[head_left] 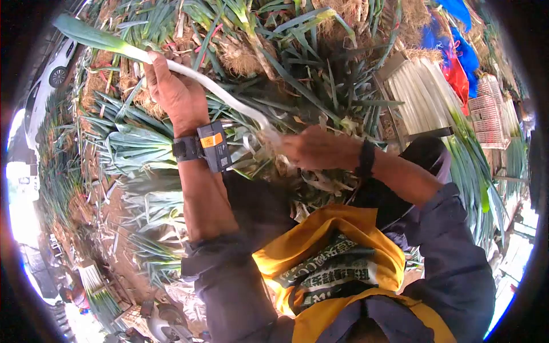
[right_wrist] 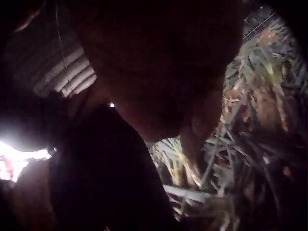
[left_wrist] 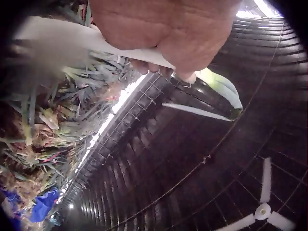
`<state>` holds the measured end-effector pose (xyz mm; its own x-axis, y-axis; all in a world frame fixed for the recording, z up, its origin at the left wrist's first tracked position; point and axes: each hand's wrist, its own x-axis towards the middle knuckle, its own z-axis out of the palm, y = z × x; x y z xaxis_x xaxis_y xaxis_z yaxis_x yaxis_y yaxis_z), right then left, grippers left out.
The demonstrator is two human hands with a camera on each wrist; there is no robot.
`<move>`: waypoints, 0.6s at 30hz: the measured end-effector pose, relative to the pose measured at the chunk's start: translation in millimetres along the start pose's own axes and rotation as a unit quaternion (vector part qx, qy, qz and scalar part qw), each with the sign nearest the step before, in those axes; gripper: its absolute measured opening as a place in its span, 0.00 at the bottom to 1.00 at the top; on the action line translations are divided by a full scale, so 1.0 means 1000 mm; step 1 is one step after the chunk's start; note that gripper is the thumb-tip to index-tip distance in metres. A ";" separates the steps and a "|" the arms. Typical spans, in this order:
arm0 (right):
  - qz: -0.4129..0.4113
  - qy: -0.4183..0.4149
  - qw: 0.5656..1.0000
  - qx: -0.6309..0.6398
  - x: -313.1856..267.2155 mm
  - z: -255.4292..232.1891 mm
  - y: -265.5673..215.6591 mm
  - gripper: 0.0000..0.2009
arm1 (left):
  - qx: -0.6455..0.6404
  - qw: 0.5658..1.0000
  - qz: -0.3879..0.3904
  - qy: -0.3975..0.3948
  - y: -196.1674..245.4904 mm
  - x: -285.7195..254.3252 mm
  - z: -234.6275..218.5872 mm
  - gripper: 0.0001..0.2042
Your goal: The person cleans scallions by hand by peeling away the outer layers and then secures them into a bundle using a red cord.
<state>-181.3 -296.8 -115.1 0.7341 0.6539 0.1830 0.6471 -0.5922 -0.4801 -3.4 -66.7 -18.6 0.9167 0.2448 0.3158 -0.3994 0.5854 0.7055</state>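
Observation:
A long green onion (head_left: 214,88) runs slantwise across the head view, its green top at upper left and its white stalk bowed down toward the right. My left hand (head_left: 174,94) grips it where green turns to white. In the left wrist view the pale stalk (left_wrist: 139,54) passes under the left hand (left_wrist: 168,29). At the root end, my right hand (head_left: 314,148) is curled with its fingers on the stalk's tip, slightly blurred. The right wrist view is dark, and the right hand (right_wrist: 163,72) hides its own fingertips there.
Bundles of green onions with roots (head_left: 240,54) lie all around. Trimmed white stalks (head_left: 423,86) are stacked at right beside a pink crate (head_left: 492,108) and blue and red bags (head_left: 457,57). Loose peelings (head_left: 326,183) lie below the hands. A white car (head_left: 54,80) stands far left.

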 end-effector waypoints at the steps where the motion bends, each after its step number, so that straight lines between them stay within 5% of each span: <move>1: 0.014 0.007 1.000 -0.027 -0.008 0.008 0.004 0.07 | 0.011 1.000 -0.026 0.005 0.003 -0.004 0.006 0.13; 5: 0.019 -0.054 0.998 -0.034 -0.016 -0.006 0.002 0.09 | 0.009 1.000 -0.011 0.011 0.006 0.001 0.008 0.13; 8: 0.066 0.093 0.993 0.040 -0.023 -0.019 -0.010 0.13 | -0.005 0.999 -0.019 0.025 0.010 0.004 0.000 0.12; 9: 0.136 0.143 0.976 0.089 -0.016 -0.032 -0.016 0.25 | -0.006 0.999 -0.014 0.032 0.010 0.007 -0.003 0.11; 12: 0.297 0.205 0.877 0.318 0.010 -0.054 -0.026 0.24 | -0.010 0.999 -0.006 0.039 0.009 0.012 -0.011 0.10; 14: 0.338 0.155 0.853 0.365 0.027 -0.056 -0.033 0.20 | -0.031 0.999 -0.004 0.039 0.007 0.010 -0.011 0.10; 16: 0.304 0.138 0.870 0.363 0.034 -0.041 -0.029 0.18 | -0.011 0.999 -0.006 0.053 0.009 0.011 -0.011 0.08; 18: 0.182 0.194 0.941 0.208 0.034 -0.022 -0.020 0.10 | 0.011 0.996 -0.015 0.082 0.014 0.008 -0.017 0.08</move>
<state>-164.9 -272.9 -80.3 0.9639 0.1738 0.2018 0.2604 -0.4563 -0.8508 -1.1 -43.4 -17.3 0.9175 0.3508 0.1873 -0.3696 0.5781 0.7275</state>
